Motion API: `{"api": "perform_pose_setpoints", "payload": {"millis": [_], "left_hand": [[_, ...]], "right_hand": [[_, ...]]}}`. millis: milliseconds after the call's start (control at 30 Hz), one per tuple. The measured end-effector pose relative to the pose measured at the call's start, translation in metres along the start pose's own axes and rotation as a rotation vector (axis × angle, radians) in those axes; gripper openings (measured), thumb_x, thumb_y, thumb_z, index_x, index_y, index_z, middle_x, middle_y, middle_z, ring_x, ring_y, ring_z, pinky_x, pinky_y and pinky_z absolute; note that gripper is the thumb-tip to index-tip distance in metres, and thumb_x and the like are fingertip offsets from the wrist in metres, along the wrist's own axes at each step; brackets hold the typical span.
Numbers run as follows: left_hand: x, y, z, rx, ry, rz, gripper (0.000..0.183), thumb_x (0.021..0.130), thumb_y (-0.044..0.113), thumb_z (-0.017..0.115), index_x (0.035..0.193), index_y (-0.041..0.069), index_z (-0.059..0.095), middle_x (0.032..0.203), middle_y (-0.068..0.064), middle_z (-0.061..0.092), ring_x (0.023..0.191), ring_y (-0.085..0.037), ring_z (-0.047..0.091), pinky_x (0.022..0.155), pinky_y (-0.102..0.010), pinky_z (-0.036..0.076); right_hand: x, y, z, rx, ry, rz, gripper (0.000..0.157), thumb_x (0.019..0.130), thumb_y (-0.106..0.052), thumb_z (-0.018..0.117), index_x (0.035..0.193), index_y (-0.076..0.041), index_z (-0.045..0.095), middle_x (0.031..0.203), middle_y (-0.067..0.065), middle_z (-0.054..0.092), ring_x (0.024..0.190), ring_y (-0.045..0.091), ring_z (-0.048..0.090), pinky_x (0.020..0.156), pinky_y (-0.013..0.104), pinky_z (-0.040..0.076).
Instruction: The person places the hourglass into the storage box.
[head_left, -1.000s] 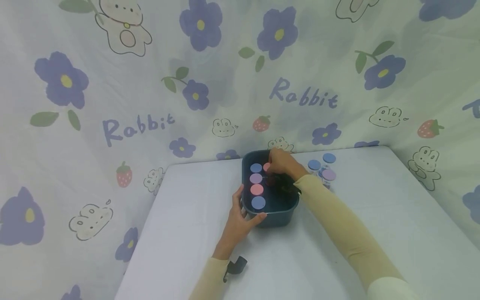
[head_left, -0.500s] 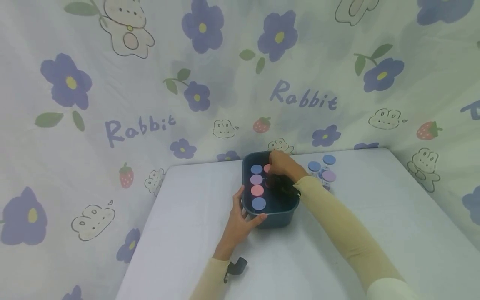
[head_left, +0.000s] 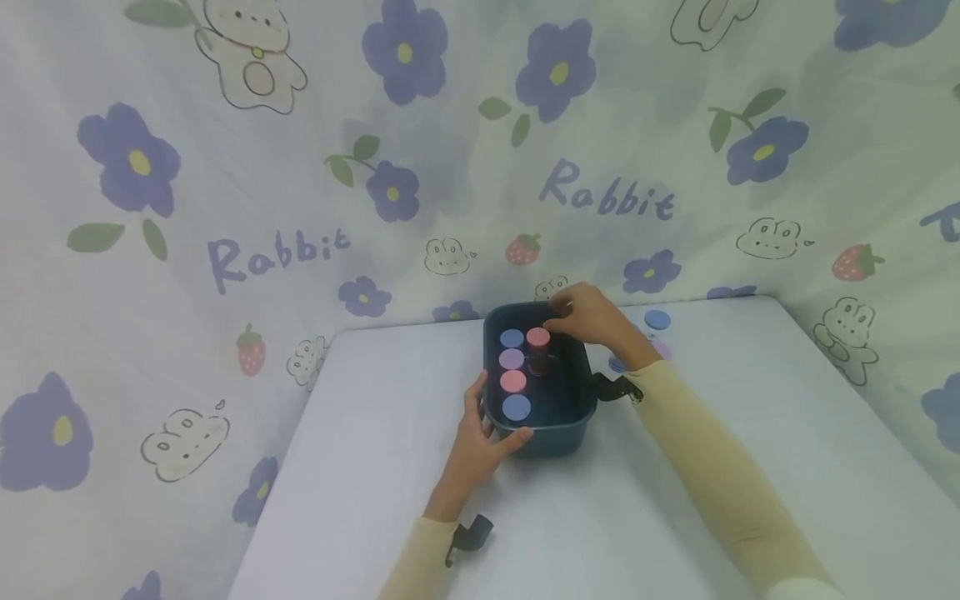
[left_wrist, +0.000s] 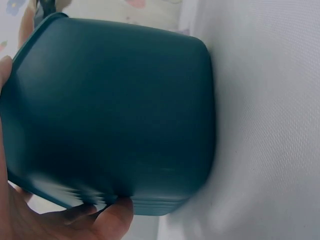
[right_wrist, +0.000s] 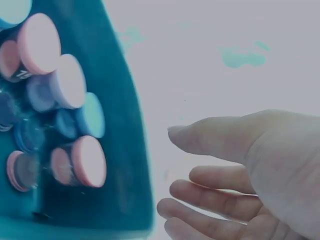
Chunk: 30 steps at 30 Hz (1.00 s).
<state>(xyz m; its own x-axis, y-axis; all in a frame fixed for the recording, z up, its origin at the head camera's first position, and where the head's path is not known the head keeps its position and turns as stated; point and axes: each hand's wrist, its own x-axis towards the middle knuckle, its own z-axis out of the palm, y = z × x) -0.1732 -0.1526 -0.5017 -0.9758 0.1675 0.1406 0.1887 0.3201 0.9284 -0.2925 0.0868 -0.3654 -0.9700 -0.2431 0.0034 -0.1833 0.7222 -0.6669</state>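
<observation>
Head: left hand is gripping the bin at its near-left corner; right hand is hovering by the far-right rim, fingers apart, holding nothing. Five jars are standing inside; further jars are sitting outside on the right, partly hidden behind the right arm, count uncertain. Judgement: lifting straight away from the pink-lidded jar should avoid tipping it.

Left wrist: bin wall is blocking all contents.

Right wrist: glare is washing out everything beyond the bin; the blue-lidded jar is being cut off.
</observation>
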Motion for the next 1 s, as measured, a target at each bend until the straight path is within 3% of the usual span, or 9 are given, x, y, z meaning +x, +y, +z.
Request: {"api": "perform_pose_setpoints", "payload": {"millis": [133,567,800,1000], "left_hand": [[0.001,0.0,-0.001,-0.003,0.0,0.012,0.107,0.084,0.046,0.084,0.162,0.04,0.012,0.174,0.005,0.019,0.161,-0.035,0.023,0.121,-0.06,0.035],[0.002,0.001,0.001,-0.014,0.001,0.021,0.106,0.085,0.042,0.084,0.163,0.038,0.013,0.174,0.0,0.02,0.16,-0.039,0.023,0.118,-0.062,0.036],[0.003,0.005,0.001,-0.017,0.003,0.016,0.105,0.085,0.042,0.084,0.162,0.038,0.013,0.174,0.001,0.02,0.161,-0.038,0.023,0.119,-0.062,0.035],[0.004,0.003,0.002,-0.007,0.006,0.011,0.106,0.084,0.042,0.084,0.162,0.038,0.013,0.174,0.001,0.02,0.161,-0.037,0.022,0.12,-0.06,0.035]], "right_hand": [[-0.019,0.007,-0.019,0.026,0.058,-0.039,0.05,0.097,-0.024,0.072,0.139,-0.001,0.061,0.139,0.021,0.065,0.129,0.04,0.063,0.104,0.056,0.058],[-0.076,0.041,-0.062,0.098,0.199,-0.021,0.05,0.099,-0.029,0.071,0.139,-0.002,0.061,0.139,0.021,0.064,0.127,0.04,0.063,0.11,0.057,0.052],[-0.093,0.065,-0.064,0.136,0.26,0.056,0.057,0.099,-0.04,0.069,0.143,-0.005,0.058,0.143,0.021,0.062,0.132,0.041,0.059,0.113,0.059,0.049],[-0.099,0.089,-0.055,0.172,0.293,0.066,0.055,0.1,-0.036,0.067,0.142,-0.002,0.058,0.142,0.024,0.061,0.131,0.044,0.059,0.113,0.059,0.049]]}}
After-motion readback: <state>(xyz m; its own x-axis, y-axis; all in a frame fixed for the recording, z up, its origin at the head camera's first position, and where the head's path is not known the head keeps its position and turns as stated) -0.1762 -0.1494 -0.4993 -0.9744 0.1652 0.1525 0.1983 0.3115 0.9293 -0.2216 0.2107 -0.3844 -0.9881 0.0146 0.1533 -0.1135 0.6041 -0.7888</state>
